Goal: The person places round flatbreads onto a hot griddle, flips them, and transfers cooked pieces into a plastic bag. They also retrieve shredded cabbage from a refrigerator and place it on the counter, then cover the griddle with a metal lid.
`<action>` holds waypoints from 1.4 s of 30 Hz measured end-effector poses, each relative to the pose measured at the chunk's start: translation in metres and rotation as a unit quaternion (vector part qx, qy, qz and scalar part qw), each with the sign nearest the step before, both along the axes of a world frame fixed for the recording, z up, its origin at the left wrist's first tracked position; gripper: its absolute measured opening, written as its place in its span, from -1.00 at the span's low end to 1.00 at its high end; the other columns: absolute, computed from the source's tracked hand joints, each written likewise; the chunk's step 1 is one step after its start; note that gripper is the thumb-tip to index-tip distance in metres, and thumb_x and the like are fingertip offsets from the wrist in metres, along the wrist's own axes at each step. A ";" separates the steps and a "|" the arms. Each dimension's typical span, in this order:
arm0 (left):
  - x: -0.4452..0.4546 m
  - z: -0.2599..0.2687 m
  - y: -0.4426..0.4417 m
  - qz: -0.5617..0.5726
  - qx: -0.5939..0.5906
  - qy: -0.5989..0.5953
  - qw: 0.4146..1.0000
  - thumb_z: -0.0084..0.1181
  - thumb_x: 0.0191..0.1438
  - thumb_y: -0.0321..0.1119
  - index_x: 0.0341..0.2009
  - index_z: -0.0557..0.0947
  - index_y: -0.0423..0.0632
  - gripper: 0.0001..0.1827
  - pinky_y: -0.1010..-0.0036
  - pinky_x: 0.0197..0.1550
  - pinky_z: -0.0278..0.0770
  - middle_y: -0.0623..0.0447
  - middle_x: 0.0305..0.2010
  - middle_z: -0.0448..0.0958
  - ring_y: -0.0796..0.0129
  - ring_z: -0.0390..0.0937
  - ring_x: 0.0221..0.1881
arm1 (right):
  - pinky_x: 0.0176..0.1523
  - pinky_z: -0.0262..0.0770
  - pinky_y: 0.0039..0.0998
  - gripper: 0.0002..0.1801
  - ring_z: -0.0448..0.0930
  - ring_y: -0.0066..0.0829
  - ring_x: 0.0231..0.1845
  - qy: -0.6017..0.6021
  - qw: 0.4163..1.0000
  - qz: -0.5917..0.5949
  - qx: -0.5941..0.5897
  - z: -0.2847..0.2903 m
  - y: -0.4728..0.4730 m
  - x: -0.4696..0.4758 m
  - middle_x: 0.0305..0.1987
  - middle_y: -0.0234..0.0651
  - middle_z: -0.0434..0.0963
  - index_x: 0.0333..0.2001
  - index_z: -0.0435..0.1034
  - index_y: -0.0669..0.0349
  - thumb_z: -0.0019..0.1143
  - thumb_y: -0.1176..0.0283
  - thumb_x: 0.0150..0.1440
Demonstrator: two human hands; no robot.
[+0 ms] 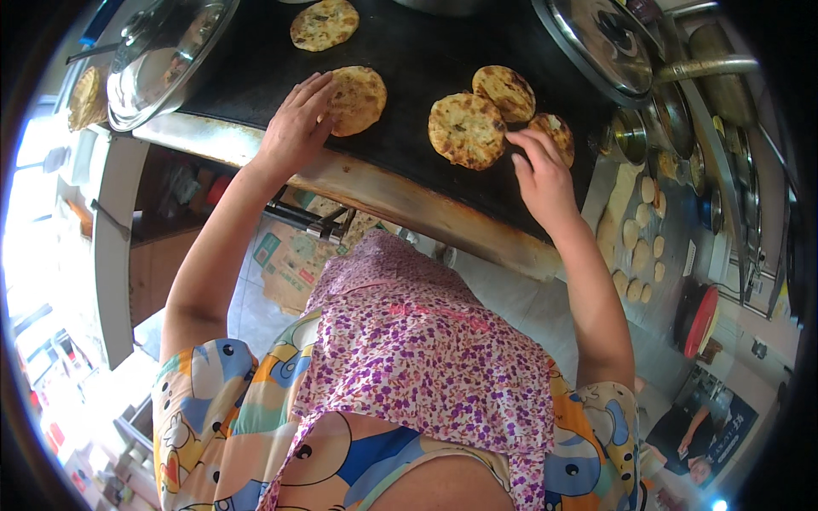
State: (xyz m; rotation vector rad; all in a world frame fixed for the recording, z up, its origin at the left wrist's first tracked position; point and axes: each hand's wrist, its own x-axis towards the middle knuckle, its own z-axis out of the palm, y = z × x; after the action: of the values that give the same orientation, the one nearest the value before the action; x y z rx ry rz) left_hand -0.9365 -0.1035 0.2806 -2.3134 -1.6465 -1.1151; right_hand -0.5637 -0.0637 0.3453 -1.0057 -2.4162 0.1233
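Note:
My left hand [298, 121] rests its fingertips and thumb against the left edge of a browned flatbread [359, 102] on a black flat griddle [396, 70]. My right hand [543, 175] has its index fingertip at the right edge of another flatbread [466, 131], thumb held apart. Behind that one leans a third flatbread [505, 92], partly overlapped. A darker browned flatbread [557, 134] is partly hidden by my right fingers. Farther back on the left lies one more flatbread [324, 24].
Glass lids stand at the griddle's left [172, 57] and right [601, 45]. A worn metal edge [409, 207] borders its front. On the right, a metal counter [671, 274] carries several dough pieces [641, 255] and a metal pot [629, 137]. A person [687, 434] is at lower right.

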 end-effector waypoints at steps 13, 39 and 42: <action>-0.007 -0.011 0.004 -0.032 -0.058 0.015 0.998 0.09 0.06 -0.41 0.09 0.47 -0.07 -0.56 0.20 0.30 0.26 -0.07 0.22 0.37 -0.02 0.35 0.20 | 0.15 0.36 -0.20 -0.59 0.37 -0.21 0.12 -0.148 0.989 -0.012 -0.022 -0.002 -0.027 -0.030 0.10 -0.25 0.41 0.03 0.38 0.26 0.14 0.35 0.11; -0.027 0.000 0.026 0.036 0.000 -0.103 0.994 0.18 0.03 -0.46 -0.12 0.60 -0.08 -0.74 0.30 -0.04 0.50 -0.06 -0.06 0.52 0.07 0.49 -0.02 | 0.06 0.38 -0.32 -0.32 0.41 -0.20 0.02 -0.152 0.977 -0.018 -0.151 -0.011 0.068 -0.144 -0.08 -0.14 0.44 -0.06 0.41 0.26 0.49 0.15 -0.22; -0.055 0.001 0.062 0.090 0.010 -0.127 0.988 0.16 0.03 -0.32 -0.08 0.60 -0.08 -0.68 0.24 0.07 0.43 -0.09 -0.07 0.52 -0.01 0.45 0.01 | -0.11 0.42 -0.37 -0.49 0.50 -0.33 -0.22 -0.025 0.972 0.000 -0.235 0.003 0.066 -0.134 -0.22 -0.24 0.44 -0.23 0.38 0.29 0.47 0.27 -0.20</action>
State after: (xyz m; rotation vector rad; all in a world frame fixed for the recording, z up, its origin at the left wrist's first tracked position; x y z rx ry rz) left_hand -0.9915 -0.0411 0.2817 -2.0283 -1.8746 -1.4239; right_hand -0.6979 0.0026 0.3484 -1.2183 -2.4885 0.7068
